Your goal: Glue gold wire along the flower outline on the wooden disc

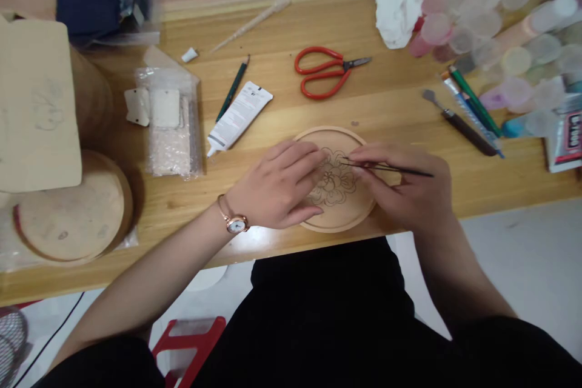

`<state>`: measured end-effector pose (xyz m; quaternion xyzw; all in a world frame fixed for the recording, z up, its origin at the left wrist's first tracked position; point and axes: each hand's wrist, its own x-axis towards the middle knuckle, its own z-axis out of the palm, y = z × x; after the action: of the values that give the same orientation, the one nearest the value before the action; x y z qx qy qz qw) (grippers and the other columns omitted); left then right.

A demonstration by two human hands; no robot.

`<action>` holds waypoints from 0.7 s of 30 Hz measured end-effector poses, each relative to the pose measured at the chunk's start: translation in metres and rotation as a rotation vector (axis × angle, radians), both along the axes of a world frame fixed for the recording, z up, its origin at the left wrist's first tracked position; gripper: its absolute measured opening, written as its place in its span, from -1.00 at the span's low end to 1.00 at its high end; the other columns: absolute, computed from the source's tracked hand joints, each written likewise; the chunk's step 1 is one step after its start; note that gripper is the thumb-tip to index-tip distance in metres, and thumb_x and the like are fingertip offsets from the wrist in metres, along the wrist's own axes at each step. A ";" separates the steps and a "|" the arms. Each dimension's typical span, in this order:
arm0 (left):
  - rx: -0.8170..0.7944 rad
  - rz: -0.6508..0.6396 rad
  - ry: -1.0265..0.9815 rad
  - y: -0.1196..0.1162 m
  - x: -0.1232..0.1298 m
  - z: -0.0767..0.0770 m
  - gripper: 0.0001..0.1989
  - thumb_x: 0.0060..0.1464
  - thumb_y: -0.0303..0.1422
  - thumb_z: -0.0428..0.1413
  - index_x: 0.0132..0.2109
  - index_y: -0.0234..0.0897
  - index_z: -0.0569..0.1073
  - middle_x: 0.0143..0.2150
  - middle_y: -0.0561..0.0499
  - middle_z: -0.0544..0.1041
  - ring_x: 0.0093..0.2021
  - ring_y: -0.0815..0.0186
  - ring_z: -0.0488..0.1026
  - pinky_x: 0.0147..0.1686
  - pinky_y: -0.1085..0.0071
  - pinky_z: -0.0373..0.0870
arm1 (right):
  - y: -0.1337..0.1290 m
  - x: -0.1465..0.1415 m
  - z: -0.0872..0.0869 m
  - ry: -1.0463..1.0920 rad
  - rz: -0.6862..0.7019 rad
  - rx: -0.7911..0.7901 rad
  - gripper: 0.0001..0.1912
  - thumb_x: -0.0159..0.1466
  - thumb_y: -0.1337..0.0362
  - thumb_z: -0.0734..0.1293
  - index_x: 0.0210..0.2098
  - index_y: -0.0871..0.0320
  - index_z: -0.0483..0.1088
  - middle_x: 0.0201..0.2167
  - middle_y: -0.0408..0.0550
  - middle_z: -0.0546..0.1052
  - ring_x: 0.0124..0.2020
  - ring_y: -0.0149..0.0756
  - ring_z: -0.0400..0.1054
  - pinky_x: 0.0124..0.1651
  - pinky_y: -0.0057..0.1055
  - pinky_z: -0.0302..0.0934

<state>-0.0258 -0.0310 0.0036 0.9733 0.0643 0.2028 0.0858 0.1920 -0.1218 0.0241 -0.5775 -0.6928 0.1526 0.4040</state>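
A round wooden plate [339, 218] with a raised rim lies near the table's front edge, a flower outline drawn on its face. My left hand [282, 185], with a watch on the wrist, rests over the plate's left side, palm down, fingers spread a little. From the right, my right hand [404, 185] pinches a thin dark tool [395, 169] between thumb and fingers. The tool's thin tip is over the upper part of the flower. Whether the tip touches the wood cannot be made out.
Red-handled scissors [322, 73] lie beyond the plate. A white tube [240, 116], a dark pencil [233, 88] and wrapped pieces [175, 133] are at the left. Round wooden pieces [73, 212] stand far left. Several small bottles [516, 60], brushes [473, 103] and crumpled tissue [398, 11] sit right.
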 end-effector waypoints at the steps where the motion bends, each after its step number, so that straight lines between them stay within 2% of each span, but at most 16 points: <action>1: -0.001 0.003 0.003 0.000 0.000 0.000 -0.45 0.24 0.01 -0.01 0.04 -0.42 0.46 0.12 -0.29 0.49 0.12 -0.02 0.42 0.11 0.02 0.40 | 0.005 0.003 0.000 -0.015 0.070 0.006 -0.83 0.23 0.36 0.37 -0.19 0.01 0.50 -0.26 -0.21 0.63 -0.21 -0.34 0.54 -0.14 -0.34 0.46; 4: -0.013 0.005 0.003 0.000 0.000 0.001 -0.44 0.24 0.01 0.00 0.05 -0.45 0.46 0.10 -0.31 0.50 0.11 -0.03 0.43 0.10 0.02 0.41 | 0.017 0.006 0.000 -0.055 0.224 -0.004 -0.84 0.26 0.38 0.35 -0.19 0.03 0.48 -0.26 -0.22 0.62 -0.20 -0.40 0.53 -0.14 -0.43 0.45; 7: -0.024 0.012 0.007 0.000 0.001 0.002 -0.41 0.23 0.01 0.01 0.07 -0.48 0.45 0.09 -0.31 0.51 0.10 -0.03 0.44 0.10 0.03 0.41 | 0.022 0.007 -0.004 -0.048 0.283 -0.033 -0.83 0.28 0.37 0.31 -0.20 -0.01 0.47 -0.26 -0.24 0.62 -0.20 -0.44 0.52 -0.14 -0.47 0.43; 13: -0.039 0.031 0.034 -0.002 0.001 0.001 -0.44 0.26 0.01 -0.03 0.03 -0.44 0.47 0.10 -0.27 0.52 0.12 0.00 0.44 0.12 0.05 0.41 | 0.019 0.005 -0.009 0.029 0.178 -0.165 -0.92 0.27 0.28 0.35 -0.27 0.00 0.51 -0.27 -0.23 0.63 -0.21 -0.34 0.53 -0.12 -0.33 0.45; 21: -0.036 0.048 0.043 -0.004 0.002 0.002 -0.44 0.28 0.00 -0.05 0.00 -0.47 0.49 0.07 -0.24 0.53 0.12 0.00 0.44 0.12 0.08 0.41 | 0.018 0.006 -0.011 0.060 0.174 -0.143 -0.85 0.23 0.37 0.40 -0.25 -0.02 0.53 -0.28 -0.25 0.63 -0.25 -0.35 0.54 -0.14 -0.37 0.48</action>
<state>-0.0242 -0.0350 0.0052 0.9739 0.0931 0.1828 0.0968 0.1978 -0.1037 0.0133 -0.5378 -0.7152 0.2532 0.3677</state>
